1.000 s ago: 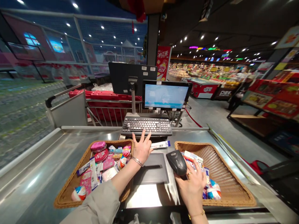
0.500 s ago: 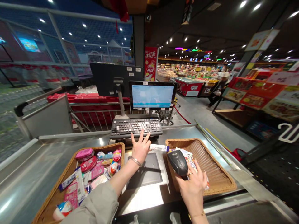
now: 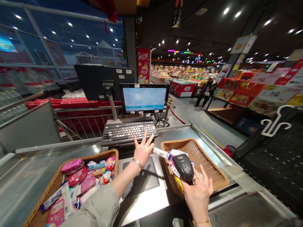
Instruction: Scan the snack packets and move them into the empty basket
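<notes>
My left hand [image 3: 142, 148] has its fingertips spread over the right front of the black keyboard [image 3: 129, 130]. A narrow white packet [image 3: 160, 152] sticks out from its thumb side, apparently gripped there, and reaches to the right wicker basket [image 3: 214, 162]. My right hand [image 3: 199, 189] holds a black barcode scanner [image 3: 182, 166] over that basket; the handle is hidden, and some fingers stretch past it. Wrapped goods lie under the scanner, including a yellow packet [image 3: 179, 183]. At left, another wicker basket [image 3: 55, 176] holds pink cases, egg-shaped sweets and several slim packets.
Behind the keyboard stands a lit monitor [image 3: 145, 98], with a second dark screen [image 3: 101, 82] turned away. A metal counter [image 3: 144, 205] carries both baskets. Beyond are metal rails, a red freezer [image 3: 182, 88], a person [image 3: 206, 90] and boxed displays. White hooks [image 3: 276, 123] hang at right.
The view has turned right, shifting the surroundings left. The scanner has moved relative to the right basket, toward the goods. My left hand stays at the keyboard with the packet, whose outer end has dipped.
</notes>
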Motion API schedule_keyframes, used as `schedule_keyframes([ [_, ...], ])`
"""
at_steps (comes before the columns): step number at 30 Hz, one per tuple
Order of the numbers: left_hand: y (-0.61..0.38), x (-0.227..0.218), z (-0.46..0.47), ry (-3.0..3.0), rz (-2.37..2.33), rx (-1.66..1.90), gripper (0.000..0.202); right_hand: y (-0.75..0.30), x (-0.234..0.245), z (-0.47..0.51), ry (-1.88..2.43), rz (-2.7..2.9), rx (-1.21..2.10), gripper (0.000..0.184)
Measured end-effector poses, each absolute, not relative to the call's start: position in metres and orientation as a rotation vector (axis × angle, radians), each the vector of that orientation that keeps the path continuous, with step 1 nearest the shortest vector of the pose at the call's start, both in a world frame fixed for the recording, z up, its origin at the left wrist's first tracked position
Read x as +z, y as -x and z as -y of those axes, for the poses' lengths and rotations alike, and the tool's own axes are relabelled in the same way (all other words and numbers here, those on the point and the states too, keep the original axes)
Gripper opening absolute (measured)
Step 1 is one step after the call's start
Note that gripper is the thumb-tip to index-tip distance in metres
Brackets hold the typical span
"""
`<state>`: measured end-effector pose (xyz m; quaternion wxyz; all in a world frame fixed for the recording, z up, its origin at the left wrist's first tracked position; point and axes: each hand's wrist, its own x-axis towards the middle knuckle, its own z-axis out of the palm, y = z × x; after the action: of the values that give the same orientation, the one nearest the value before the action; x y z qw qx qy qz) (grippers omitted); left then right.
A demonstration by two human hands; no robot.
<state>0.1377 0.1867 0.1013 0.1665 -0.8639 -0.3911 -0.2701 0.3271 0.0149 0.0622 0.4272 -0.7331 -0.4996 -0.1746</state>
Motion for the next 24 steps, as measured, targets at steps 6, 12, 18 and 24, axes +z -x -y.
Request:
schedule_keyframes([
  [6, -0.152, 0.103, -0.188, 2.500, 1.032, -0.754, 0.007, -0.338, 0.054, -0.009, 1.849, 1.210, -0.492, 0.034],
  [12, -0.172, 0.101, -0.189, 2.531, 0.925, -0.772, 0.004, -0.349, 0.053, 0.002, 1.883, 1.193, -0.546, 0.035],
  [18, -0.199, 0.097, -0.189, 2.553, 0.716, -0.829, 0.011, -0.362, 0.048, 0.009, 1.907, 1.137, -0.552, 0.045],
  [24, -0.228, 0.098, -0.181, 2.602, 0.659, -0.912, 0.018, -0.369, 0.047, 0.017, 1.888, 1.117, -0.527, 0.041],
])
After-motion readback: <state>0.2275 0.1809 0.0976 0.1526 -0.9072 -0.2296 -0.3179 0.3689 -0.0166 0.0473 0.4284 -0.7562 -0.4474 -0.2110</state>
